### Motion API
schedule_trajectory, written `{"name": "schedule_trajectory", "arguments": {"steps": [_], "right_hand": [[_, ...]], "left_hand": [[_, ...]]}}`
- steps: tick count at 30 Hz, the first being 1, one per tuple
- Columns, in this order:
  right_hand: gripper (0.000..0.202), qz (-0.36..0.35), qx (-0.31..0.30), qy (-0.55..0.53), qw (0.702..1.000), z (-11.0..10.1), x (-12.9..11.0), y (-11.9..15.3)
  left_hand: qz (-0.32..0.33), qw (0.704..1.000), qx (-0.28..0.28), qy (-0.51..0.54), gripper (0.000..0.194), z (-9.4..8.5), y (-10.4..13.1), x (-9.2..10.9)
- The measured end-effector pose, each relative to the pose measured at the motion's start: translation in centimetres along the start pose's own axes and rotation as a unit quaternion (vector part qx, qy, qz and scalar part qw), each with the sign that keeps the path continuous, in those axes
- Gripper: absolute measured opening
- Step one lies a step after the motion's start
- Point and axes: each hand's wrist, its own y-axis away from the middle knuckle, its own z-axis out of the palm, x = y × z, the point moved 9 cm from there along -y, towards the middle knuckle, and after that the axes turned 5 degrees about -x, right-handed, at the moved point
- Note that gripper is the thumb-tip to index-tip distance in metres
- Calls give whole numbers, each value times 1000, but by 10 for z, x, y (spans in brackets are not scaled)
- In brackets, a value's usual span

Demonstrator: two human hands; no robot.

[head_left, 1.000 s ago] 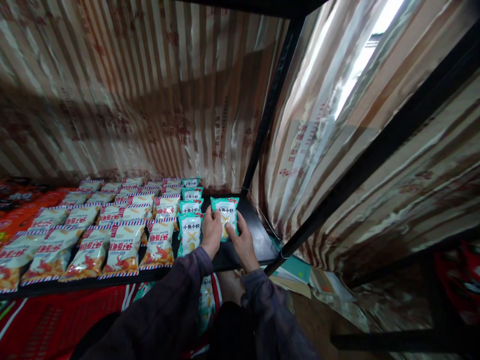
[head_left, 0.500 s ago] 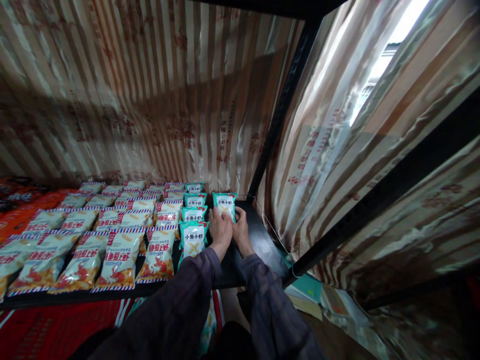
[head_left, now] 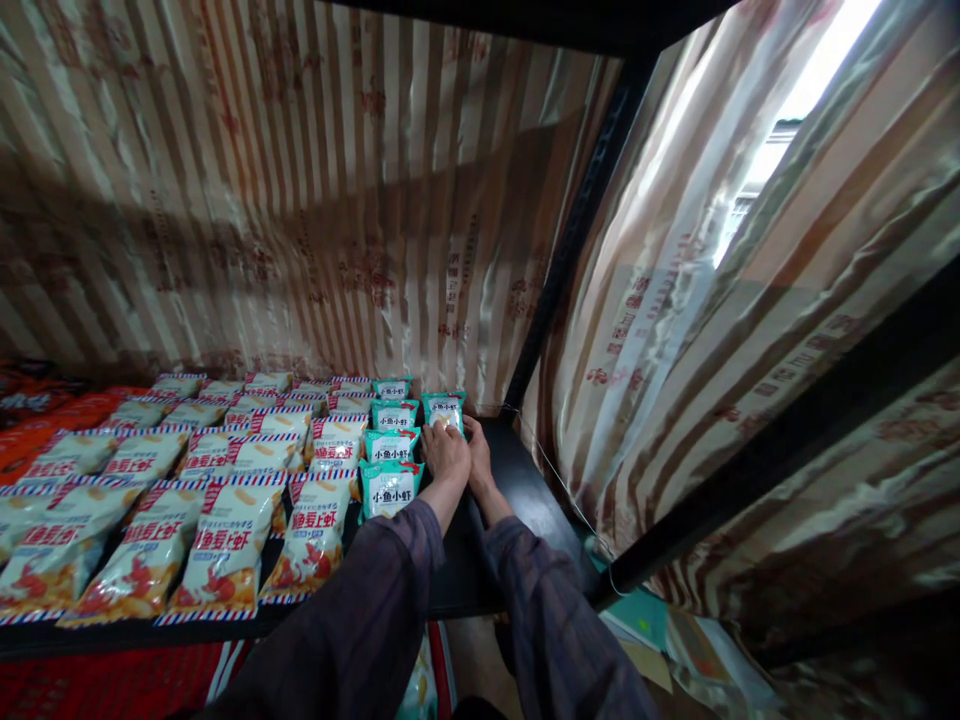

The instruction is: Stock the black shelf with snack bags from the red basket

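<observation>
A small teal-and-white snack bag (head_left: 443, 405) stands near the back of the black shelf (head_left: 517, 490), propped upright. My left hand (head_left: 448, 456) presses against its front and left side with bent fingers. Around the right edge curls my right hand (head_left: 478, 452), its fingertips partly hidden behind the bag and the other hand. Just left of my hands runs a column of matching teal bags, the front one (head_left: 390, 488) nearest to me.
Rows of white snack bags with red-and-blue striped edges (head_left: 229, 540) fill the shelf's left part. Orange packs (head_left: 56, 430) lie farther left. A black post (head_left: 559, 250) rises at the back corner, and a thin wire (head_left: 555, 468) crosses the right side. Striped sheeting hangs behind.
My hands and the teal bag have moved slightly farther back on the shelf. My left hand now covers more of the bag's lower front. The view has shifted a little.
</observation>
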Motion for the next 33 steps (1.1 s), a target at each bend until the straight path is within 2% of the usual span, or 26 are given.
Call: {"name": "schedule_trajectory", "arguments": {"steps": [10, 15, 23, 33], "right_hand": [[46, -6, -21, 6, 1000, 15, 14, -23], [36, 12, 4, 41, 999, 14, 18, -27], [30, 17, 15, 76, 997, 21, 20, -28], [29, 35, 11, 116, 993, 27, 27, -33]], "left_hand": [[-2, 1000, 20, 20, 40, 5, -22, -7], [13, 999, 13, 27, 40, 9, -31, -8], [14, 999, 23, 41, 35, 6, -34, -9], [9, 999, 3, 33, 38, 9, -42, -9]]}}
